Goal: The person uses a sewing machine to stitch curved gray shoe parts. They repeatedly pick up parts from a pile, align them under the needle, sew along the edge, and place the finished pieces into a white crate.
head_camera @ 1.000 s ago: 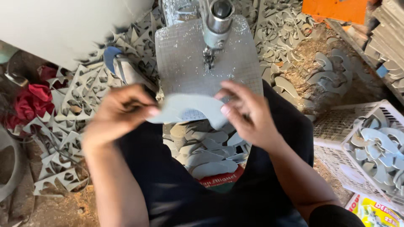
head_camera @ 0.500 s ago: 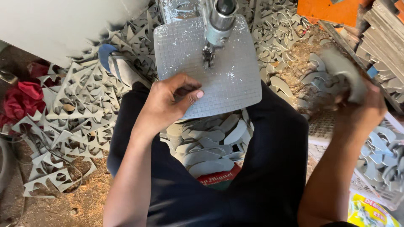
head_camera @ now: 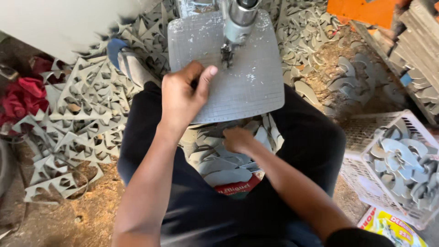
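Edges: left hand rests curled on the grey work plate, near its front-left rim, centre frame.
Room: bare plate to its right.
Reach: right hand below, fingers closing on grey cut pieces in the lap.

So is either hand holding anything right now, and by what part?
Left hand rests on the grey table, gripping nothing. Right hand reaches into the grey cut pieces; a grasp can't be told.

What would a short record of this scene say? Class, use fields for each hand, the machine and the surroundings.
left hand: rests on the grey plate, empty
right hand: down in the pile of grey cutouts between the knees
machine: spindle above the plate
right side: white basket of grey cutouts
left side: scrap sheets, red cloth
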